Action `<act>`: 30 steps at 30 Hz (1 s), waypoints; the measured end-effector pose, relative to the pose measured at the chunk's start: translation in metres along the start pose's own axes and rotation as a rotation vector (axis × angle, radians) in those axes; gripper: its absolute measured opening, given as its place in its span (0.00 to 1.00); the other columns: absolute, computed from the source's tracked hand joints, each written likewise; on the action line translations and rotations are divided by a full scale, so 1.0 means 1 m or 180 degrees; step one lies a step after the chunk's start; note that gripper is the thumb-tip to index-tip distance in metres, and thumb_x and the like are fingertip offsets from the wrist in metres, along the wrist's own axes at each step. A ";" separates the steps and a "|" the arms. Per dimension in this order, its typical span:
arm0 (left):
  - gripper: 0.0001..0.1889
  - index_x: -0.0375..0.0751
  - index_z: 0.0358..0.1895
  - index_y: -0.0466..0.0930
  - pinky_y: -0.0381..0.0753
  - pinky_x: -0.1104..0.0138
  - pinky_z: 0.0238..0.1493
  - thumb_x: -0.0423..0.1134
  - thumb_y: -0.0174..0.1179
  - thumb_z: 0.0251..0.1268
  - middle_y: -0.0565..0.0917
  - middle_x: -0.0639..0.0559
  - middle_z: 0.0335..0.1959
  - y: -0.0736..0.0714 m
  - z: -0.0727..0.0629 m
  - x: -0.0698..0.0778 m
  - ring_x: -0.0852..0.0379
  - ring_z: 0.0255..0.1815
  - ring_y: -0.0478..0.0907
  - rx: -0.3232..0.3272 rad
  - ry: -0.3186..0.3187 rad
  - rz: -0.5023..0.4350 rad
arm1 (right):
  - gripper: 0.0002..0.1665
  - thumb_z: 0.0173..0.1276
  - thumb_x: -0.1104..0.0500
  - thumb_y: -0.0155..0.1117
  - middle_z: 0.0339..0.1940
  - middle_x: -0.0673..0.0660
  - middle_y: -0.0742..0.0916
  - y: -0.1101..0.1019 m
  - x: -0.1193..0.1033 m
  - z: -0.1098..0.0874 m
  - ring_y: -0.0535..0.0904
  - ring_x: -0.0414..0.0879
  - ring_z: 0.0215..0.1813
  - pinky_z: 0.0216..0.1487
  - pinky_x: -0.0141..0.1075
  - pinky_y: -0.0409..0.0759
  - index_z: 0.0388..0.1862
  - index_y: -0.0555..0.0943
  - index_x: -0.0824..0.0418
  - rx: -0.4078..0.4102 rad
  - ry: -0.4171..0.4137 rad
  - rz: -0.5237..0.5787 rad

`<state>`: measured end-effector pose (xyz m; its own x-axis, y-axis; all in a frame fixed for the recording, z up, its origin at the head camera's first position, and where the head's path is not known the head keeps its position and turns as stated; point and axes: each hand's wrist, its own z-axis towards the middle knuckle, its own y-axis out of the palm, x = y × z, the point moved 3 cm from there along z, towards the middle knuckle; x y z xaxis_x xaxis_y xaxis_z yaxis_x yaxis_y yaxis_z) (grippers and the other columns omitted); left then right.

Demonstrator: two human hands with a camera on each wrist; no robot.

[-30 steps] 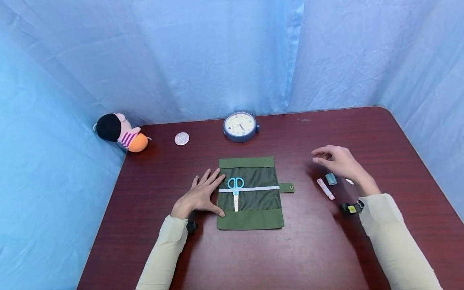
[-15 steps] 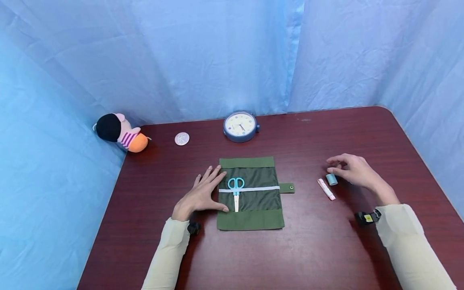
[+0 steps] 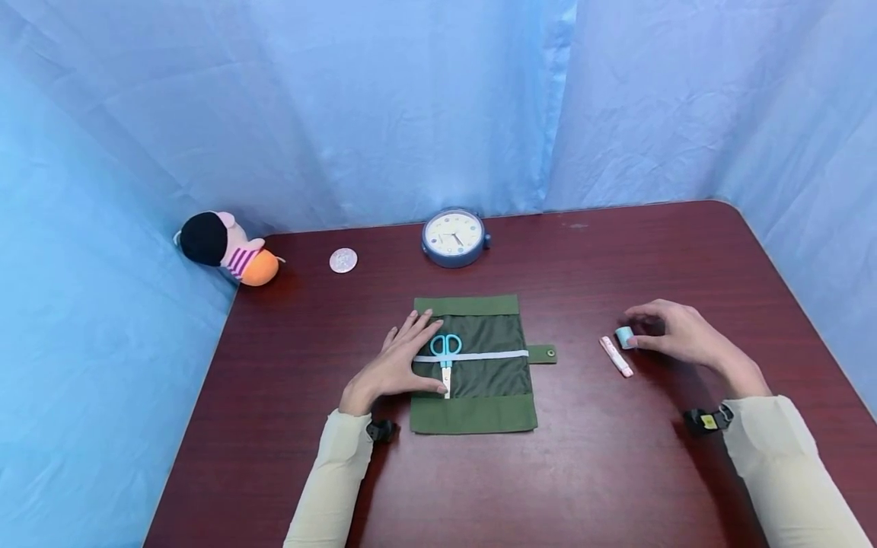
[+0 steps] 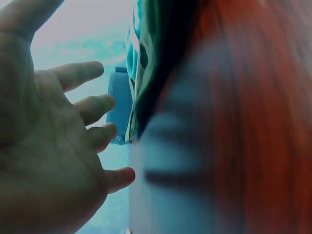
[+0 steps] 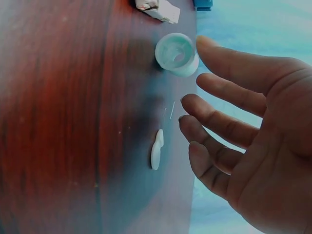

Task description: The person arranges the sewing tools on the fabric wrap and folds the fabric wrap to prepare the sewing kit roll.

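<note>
My left hand, fingers spread, is over the left side of a green cloth roll-up pouch lying unfolded. Light blue scissors are tucked under the pouch's white elastic band, the blades pointing toward me. In the left wrist view the left palm holds nothing. My right hand is at a small light blue thread spool, its thumb right at the spool's edge. In the right wrist view the spool stands on end, and the other fingers are loosely bent away from it.
A pink-and-white stick-shaped bundle lies left of the spool. Below the right fingers are a small white flat piece and a thin needle-like sliver. At the back are a blue clock, a round disc and a plush toy.
My right hand has moved right and toward me, coming to the spool. The left hand has slid slightly right over the pouch. The scissors and pouch stay in place.
</note>
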<state>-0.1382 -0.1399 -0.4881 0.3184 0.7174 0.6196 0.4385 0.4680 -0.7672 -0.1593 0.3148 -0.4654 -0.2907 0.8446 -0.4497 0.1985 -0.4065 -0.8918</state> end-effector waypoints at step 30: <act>0.45 0.50 0.76 0.65 0.42 0.32 0.77 0.56 0.73 0.54 0.59 0.46 0.81 0.014 0.010 0.001 0.44 0.85 0.45 0.0349 0.0194 0.0374 | 0.20 0.60 0.54 0.76 0.45 0.59 0.89 -0.004 -0.012 0.012 0.86 0.54 0.46 0.45 0.47 0.80 0.50 0.85 0.59 0.0156 0.0014 0.0135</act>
<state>-0.1403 -0.1274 -0.5001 0.4140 0.7395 0.5308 0.3020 0.4386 -0.8464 -0.1678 0.3022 -0.4570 -0.2789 0.8276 -0.4871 0.1644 -0.4586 -0.8733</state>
